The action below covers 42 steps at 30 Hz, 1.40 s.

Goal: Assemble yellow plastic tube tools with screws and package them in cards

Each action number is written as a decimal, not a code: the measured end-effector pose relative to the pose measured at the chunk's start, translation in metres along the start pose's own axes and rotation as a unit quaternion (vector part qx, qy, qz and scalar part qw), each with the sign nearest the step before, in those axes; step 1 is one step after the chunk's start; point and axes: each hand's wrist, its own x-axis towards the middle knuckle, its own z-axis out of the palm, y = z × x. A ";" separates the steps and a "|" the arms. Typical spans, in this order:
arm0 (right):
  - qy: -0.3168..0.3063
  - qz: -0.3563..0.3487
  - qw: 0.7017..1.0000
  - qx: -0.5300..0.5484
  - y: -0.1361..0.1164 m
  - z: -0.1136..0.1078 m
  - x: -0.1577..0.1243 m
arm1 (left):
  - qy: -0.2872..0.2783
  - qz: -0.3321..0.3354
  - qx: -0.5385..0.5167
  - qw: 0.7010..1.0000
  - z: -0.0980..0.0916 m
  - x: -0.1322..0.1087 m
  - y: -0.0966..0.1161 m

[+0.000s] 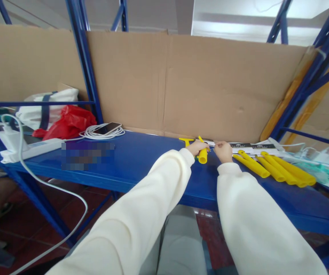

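My left hand (198, 147) is closed around a yellow tube-shaped handle (202, 157), whose round end points toward me. Just beyond that hand lies a yellow T-shaped piece (185, 140) on the blue shelf. My right hand (224, 151) is a short way to the right, its fingers pinched together facing the left hand. Whatever sits between those fingertips is too small to make out. To the right of it, several yellow handles (274, 170) rest side by side. Behind them run flat black-and-white packages (241, 148) along the cardboard.
The blue shelf (141, 152) has a cardboard back panel (210, 84) and blue uprights. At left are a white power strip (38, 148), a red plastic bag (70, 121), and a phone (107, 128) on a coiled white cable. Greenish plastic packaging (319, 168) lies at far right.
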 end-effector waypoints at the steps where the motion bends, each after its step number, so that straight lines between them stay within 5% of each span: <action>1: -0.011 -0.002 1.000 -0.007 0.000 0.000 0.001 | 0.006 -0.005 0.009 1.000 -0.002 -0.003 0.001; 4: -0.094 -0.043 0.994 -0.035 -0.007 -0.001 -0.001 | 0.002 -0.005 0.036 0.999 -0.017 -0.020 0.006; 8: -0.220 -0.202 0.953 -0.042 -0.025 0.000 -0.012 | 0.022 0.043 0.066 0.997 -0.061 -0.050 0.006; 11: -0.248 -0.273 0.928 -0.055 -0.035 0.003 -0.023 | 0.107 0.070 0.096 0.987 -0.098 -0.066 -0.006; 15: -0.284 -0.280 0.915 -0.064 -0.039 0.005 -0.031 | 0.210 0.063 0.177 0.960 -0.126 -0.072 -0.024; 19: -0.289 -0.257 0.918 -0.088 -0.037 0.003 -0.034 | 0.201 0.086 0.262 0.940 -0.131 -0.072 -0.031; 27: -0.251 -0.279 0.920 -0.114 -0.040 0.002 -0.040 | 0.168 0.057 0.214 0.960 -0.132 -0.061 -0.038; 36: -0.136 -0.241 0.952 -0.132 -0.044 -0.011 -0.039 | 0.121 0.069 0.260 0.955 -0.132 -0.067 -0.035; 42: -0.146 -0.253 0.949 -0.123 -0.046 -0.009 -0.043 | 0.068 0.080 0.275 0.956 -0.130 -0.074 -0.034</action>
